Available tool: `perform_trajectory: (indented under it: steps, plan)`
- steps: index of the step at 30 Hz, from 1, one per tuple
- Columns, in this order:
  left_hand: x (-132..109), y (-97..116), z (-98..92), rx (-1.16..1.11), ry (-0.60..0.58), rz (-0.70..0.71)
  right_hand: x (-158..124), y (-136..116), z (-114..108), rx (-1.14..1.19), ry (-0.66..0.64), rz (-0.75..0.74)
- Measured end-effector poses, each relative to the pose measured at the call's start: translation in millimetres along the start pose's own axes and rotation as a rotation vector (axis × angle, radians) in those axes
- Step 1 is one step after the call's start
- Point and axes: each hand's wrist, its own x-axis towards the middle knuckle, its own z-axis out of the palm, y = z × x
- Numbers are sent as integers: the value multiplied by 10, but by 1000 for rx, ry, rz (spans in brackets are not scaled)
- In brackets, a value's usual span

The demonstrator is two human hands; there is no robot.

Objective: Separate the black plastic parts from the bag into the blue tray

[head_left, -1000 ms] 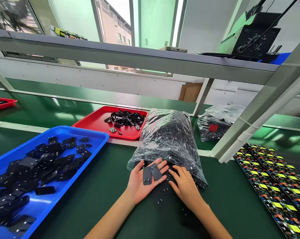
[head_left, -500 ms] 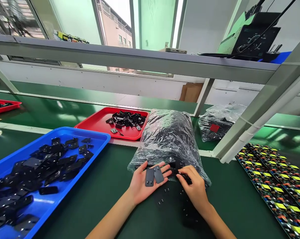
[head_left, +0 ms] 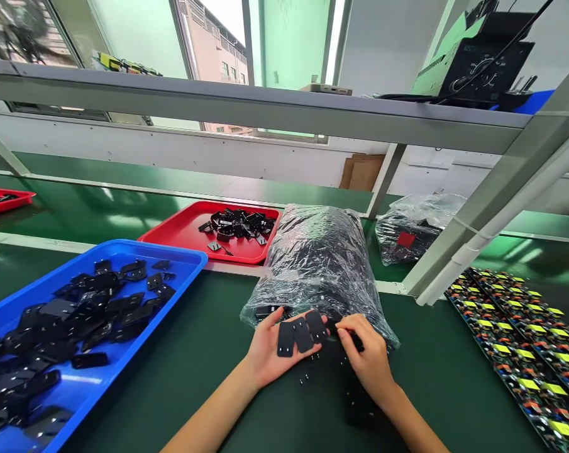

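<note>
- The left hand [head_left: 268, 357] is spread palm up, with three black two-pin plates [head_left: 303, 335] lying side by side across palm and fingers.
- The right hand [head_left: 370, 353] is just beside it, palms apart, thumb and forefinger drawn together near the outermost plate; whether they grip anything, I cannot tell.
- Below the fingertips, between the forearms, dark loose pieces [head_left: 359, 402] with small shiny pins lie on the green tabletop [head_left: 194, 384].
- Just beyond both hands lies a bulging clear plastic bag [head_left: 319, 264] full of black parts, its near end at the fingers.
- Left of the left hand is a blue tray [head_left: 195, 258] holding a scattered heap of black plates [head_left: 93, 308].
- Beyond the left hand, beside the bag, a red tray [head_left: 178, 233] holds smaller black pieces [head_left: 239, 225].
- Right of the right hand, well apart, are rows of circuit boards [head_left: 524, 352] with yellow-topped components.
- Farther beyond the right hand sits a second plastic bag [head_left: 414, 229].
</note>
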Motion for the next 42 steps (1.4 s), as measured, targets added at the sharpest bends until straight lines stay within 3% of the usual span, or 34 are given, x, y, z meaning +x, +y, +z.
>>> perform_trajectory:
  steps: [2,6,9,13,18,22,27,33,42]
  plan:
    - [-12,34,11,14,-19,21,15,14,-26,-27,-97,50]
    - [-29,75,47,2,-50,45,-47,-6,56,-190,-480,-44]
    - [-31,71,74,-16,-48,38,-114,-28,148,-264,-602,-115]
    - [-16,57,83,-16,-32,26,-94,21,103,-167,-560,-73]
    - [-3,74,69,8,40,57,32,112,-122,-62,-392,-37]
    - [3,51,59,-8,64,46,41,72,-171,4,-276,-76]
    - [22,-24,38,-23,21,-54,10,-44,-135,-56,-297,-184]
    - [28,-6,-3,-19,-75,-77,31,-91,-142,-155,-258,-233]
    - [59,-40,-37,16,-32,-75,31,-72,-166,-254,-221,-220]
